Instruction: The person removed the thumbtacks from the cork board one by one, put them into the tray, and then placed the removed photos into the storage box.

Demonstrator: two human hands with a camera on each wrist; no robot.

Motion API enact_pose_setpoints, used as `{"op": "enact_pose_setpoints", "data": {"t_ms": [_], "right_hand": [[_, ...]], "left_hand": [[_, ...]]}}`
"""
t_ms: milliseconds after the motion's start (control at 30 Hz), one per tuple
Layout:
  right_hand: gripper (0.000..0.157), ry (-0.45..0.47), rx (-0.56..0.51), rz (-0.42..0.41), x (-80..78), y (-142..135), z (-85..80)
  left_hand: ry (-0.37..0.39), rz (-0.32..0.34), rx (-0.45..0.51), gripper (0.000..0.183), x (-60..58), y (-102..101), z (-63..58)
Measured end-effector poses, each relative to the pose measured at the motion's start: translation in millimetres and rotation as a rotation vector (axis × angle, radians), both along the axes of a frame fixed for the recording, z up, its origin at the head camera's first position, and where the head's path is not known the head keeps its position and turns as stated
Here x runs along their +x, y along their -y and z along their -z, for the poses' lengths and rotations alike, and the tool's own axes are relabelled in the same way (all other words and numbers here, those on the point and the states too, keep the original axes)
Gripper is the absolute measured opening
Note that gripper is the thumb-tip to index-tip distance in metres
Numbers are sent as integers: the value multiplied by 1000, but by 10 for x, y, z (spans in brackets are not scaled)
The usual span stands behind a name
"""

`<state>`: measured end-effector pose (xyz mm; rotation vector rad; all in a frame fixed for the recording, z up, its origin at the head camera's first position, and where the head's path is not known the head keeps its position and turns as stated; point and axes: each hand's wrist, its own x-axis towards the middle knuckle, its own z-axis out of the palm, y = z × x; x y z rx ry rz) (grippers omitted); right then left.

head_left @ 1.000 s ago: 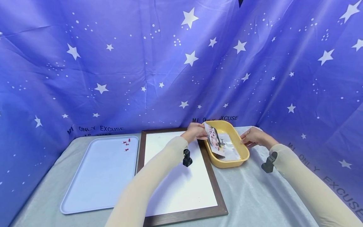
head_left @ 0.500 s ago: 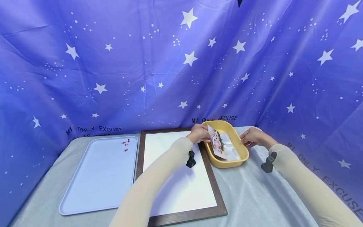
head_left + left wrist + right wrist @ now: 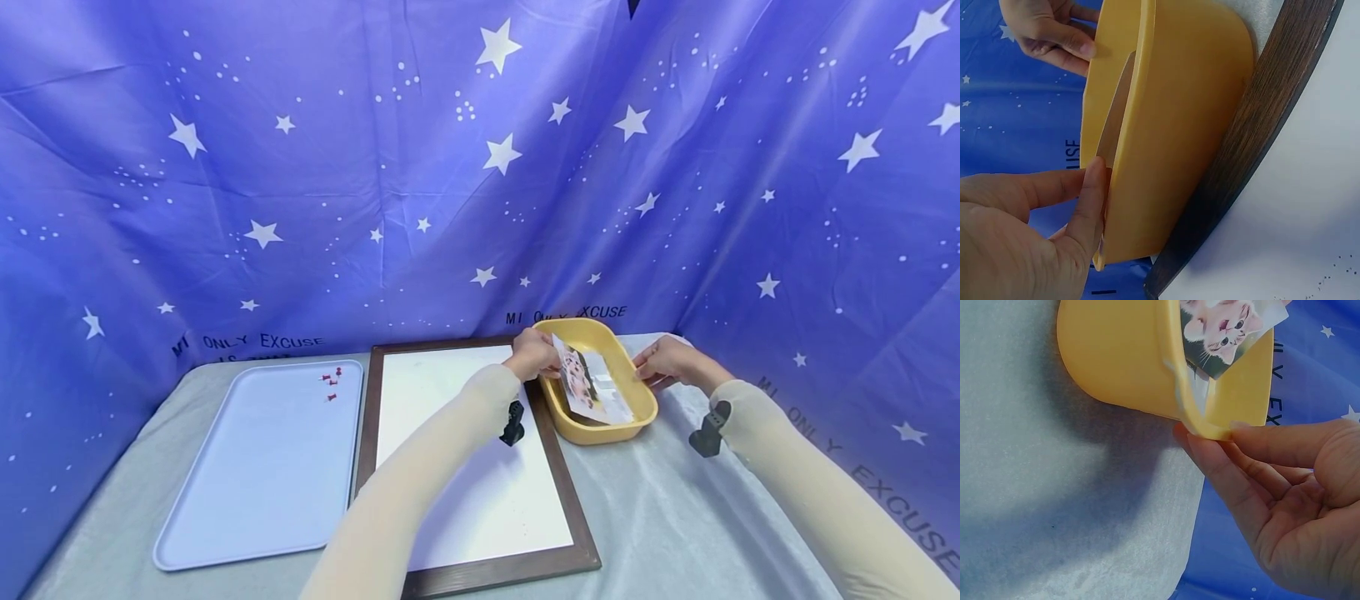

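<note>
A photo (image 3: 579, 379) of a kitten tilts inside a yellow basin (image 3: 615, 432) at the right of the table. My left hand (image 3: 534, 353) pinches the photo's edge near the basin's left rim; in the left wrist view, thumb and finger meet at the photo's brown back (image 3: 1115, 119). On the far side, my right hand (image 3: 667, 362) grips the basin's rim, thumb inside and fingers outside in the right wrist view. More pale sheets (image 3: 603, 379) lie on the basin's bottom. The kitten's face (image 3: 1225, 328) shows in the right wrist view.
A whiteboard (image 3: 480, 508) with a dark wooden frame lies in the middle, beneath my left forearm. Left of it lies a light blue tray (image 3: 262, 467) with several red pushpins (image 3: 332, 380) at its far right corner. A starry blue curtain (image 3: 420, 167) hangs behind the table.
My left hand has moved right and slightly down with the photo, which now sits lower and flatter in the basin. The right hand stays on the rim.
</note>
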<state>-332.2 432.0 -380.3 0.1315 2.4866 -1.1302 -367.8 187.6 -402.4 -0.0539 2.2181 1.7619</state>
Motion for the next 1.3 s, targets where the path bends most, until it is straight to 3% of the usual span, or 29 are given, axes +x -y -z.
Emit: {"op": "enact_pose_setpoints", "data": {"t_ms": [167,333,400,567,633,1000,1300], "right_hand": [[39,6,8,-1,-3,11,-5],[40,3,22,-9,-7,20,-24],[40,4,25,-14,-6,21,-32],[39,3,25,-11,-11,10,-34],[39,3,26,-7,-14,5,-27],[39,10,45,-3,-10,15,-8],[39,3,27,-1,2,28,-13]], "left_hand": [[-18,23,12,44,25,-3,-15],[-36,29,-45,57,13,-34,-21],[-33,29,-71,55,-2,-56,-18],[-47,-32,-126,22,-41,-140,2],[-50,-62,-147,34,-51,-171,4],[49,-157,-140,51,-28,-266,-70],[89,-101,-106,50,17,-292,-70]]}}
